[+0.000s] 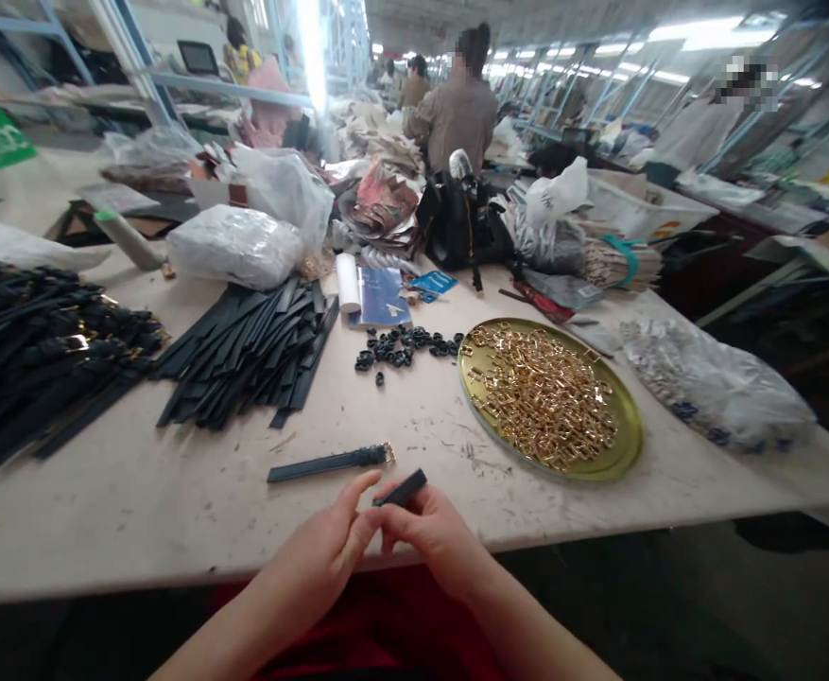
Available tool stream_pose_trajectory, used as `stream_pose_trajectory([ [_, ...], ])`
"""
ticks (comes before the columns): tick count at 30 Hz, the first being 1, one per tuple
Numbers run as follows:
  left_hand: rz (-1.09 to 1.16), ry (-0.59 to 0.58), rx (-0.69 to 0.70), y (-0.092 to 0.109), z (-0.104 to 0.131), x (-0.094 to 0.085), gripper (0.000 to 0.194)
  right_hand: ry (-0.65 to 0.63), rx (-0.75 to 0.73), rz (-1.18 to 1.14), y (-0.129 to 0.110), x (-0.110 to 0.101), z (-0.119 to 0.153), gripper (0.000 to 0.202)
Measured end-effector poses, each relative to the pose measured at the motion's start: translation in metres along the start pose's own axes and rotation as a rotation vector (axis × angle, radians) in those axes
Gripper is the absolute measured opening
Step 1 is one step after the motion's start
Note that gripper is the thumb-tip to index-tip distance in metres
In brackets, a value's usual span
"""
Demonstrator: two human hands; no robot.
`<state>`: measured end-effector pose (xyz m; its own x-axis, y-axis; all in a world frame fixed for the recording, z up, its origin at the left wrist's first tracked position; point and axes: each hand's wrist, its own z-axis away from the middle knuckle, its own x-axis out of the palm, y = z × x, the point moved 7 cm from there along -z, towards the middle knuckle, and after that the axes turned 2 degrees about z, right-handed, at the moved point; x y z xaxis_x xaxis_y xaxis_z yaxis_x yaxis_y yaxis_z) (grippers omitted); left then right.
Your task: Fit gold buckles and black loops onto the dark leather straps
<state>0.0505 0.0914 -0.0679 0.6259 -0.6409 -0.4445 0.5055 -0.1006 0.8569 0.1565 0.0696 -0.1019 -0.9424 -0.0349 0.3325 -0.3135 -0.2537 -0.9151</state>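
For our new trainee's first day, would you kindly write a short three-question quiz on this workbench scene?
1. Multiple choice: what lies heaped in the round tray?
(A) white buttons
(B) gold-coloured metal pieces
(C) coils of red thread

2. True or false: the small black loops lie between the fanned pile of dark straps and the tray.

3. Short answer: what does the right hand hold?

Key:
1. B.
2. True.
3. A dark strip.
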Motion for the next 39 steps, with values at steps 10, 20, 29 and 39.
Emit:
stream_pose_trajectory([
  [10,0.627,-0.018,-0.282,-0.029,-0.032,0.005,0.035,0.658,-0.202,1.265,-0.135,-0.187,-0.080,0.014],
  [20,0.509,0.120,-0.129,0.012,-0.006,-0.004,0.028,0.438,-0.249,1.058,-0.120,-0.139,-0.072,0.021],
  [29,0.509,0.331,0.118,0.027,0.011,0.001,0.030,0.021,-0.211,0.328,-0.062,0.010,0.015,0.031],
  [39,-0.007,0.406,0.199,0.032,0.051,-0.002,0.023,-0.026,-0.155,0.095,-0.026,0.030,0.037,0.021],
])
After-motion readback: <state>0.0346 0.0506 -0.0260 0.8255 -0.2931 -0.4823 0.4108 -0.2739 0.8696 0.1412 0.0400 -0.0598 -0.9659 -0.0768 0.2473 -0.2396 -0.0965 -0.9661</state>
